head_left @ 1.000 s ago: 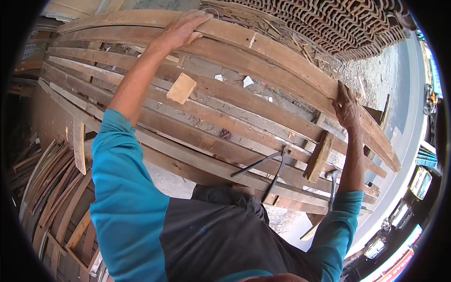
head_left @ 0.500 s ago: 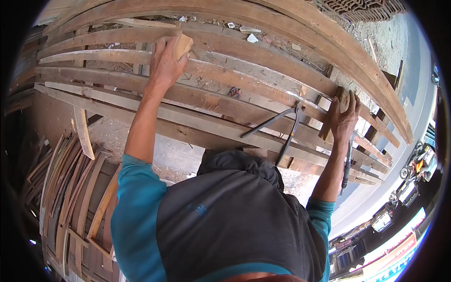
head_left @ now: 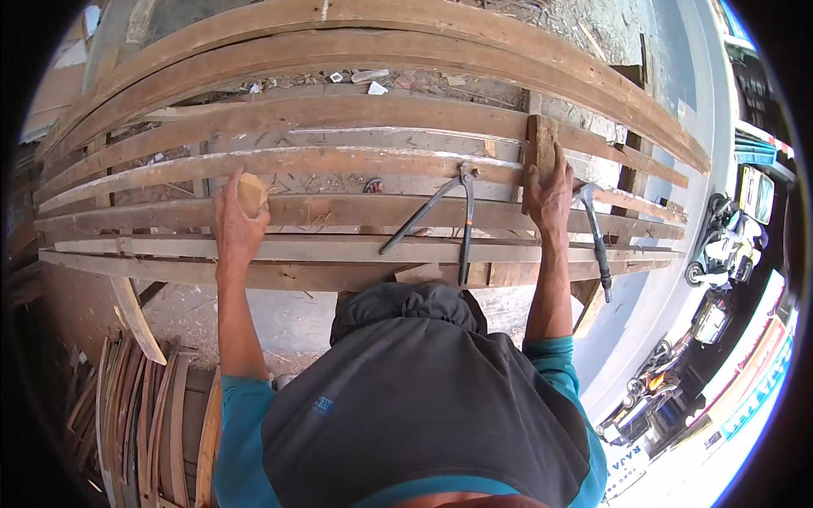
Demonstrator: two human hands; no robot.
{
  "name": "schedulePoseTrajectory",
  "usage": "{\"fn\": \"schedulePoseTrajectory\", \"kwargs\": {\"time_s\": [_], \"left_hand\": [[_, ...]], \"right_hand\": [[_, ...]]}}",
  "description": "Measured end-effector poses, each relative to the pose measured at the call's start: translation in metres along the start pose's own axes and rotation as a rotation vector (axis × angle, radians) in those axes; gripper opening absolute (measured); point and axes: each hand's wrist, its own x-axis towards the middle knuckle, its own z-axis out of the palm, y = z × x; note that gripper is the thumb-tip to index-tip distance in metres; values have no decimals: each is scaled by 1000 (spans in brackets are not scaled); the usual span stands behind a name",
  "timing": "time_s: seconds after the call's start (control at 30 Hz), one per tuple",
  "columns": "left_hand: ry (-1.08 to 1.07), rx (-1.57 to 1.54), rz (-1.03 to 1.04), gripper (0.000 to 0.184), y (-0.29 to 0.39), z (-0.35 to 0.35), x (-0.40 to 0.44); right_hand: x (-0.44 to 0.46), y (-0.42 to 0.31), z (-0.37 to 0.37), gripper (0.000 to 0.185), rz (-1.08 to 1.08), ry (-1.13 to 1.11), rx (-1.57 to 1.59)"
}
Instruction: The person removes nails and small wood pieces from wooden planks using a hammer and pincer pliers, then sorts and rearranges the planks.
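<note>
My left hand (head_left: 240, 222) is closed around a small pale wood block (head_left: 252, 195), held over the long planks at the left. At the right, my right hand (head_left: 552, 193) grips the side of a short dark board (head_left: 539, 140) that lies across the planks. Between the hands, pincers (head_left: 467, 212) with dark handles rest spread on the slats. Just right of my right hand, a claw hammer (head_left: 595, 233) lies with its handle toward me.
Several long wooden planks (head_left: 339, 158) run left to right with gaps between them. Below are debris and wood scraps. More stacked boards (head_left: 140, 406) lean at lower left. A road (head_left: 627, 330) with parked motorbikes (head_left: 732, 233) is at the right.
The view has turned, shifting the planks and tools leftward. My left hand has come nearer my body with the wood block. My right hand stays on the short board.
</note>
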Motion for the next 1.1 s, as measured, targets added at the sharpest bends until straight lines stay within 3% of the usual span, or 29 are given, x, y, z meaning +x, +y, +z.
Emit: {"fn": "schedulePoseTrajectory", "kwargs": {"time_s": [0.13, 0.2, 0.37, 0.6, 0.8, 0.83, 0.9, 0.93, 0.97, 1.1], "left_hand": [[-8, -33, 40, 81, 6, -1, -1], [173, 114, 83, 81, 9, 3, 2], [259, 63, 268, 64, 25, 0, 39], [-11, 286, 481, 69, 21, 2, 124], [-215, 445, 424, 85, 35, -23, 145], [-218, 430, 433, 88, 29, -25, 146], [-260, 408, 376, 83, 36, -37, 144], [-202, 447, 387, 85, 8, -25, 153], [-222, 447, 408, 87, 10, -30, 153], [-179, 487, 502, 84, 2, -37, 160]], "right_hand": [[4, -6, -4, 77, 172, -26, 10], [1, 4, 4, 82, 189, 2, -10], [9, 7, 7, 92, 281, -84, -118], [31, 9, 4, 84, 401, -211, 32], [32, 3, -8, 74, 347, -89, 146], [31, -3, -14, 78, 344, -68, 183], [25, -19, -32, 70, 345, -95, 331], [24, -38, -43, 64, 334, -78, 404], [20, -36, -45, 61, 279, -32, 339], [10, -21, -57, 76, 259, -33, 386]]}}
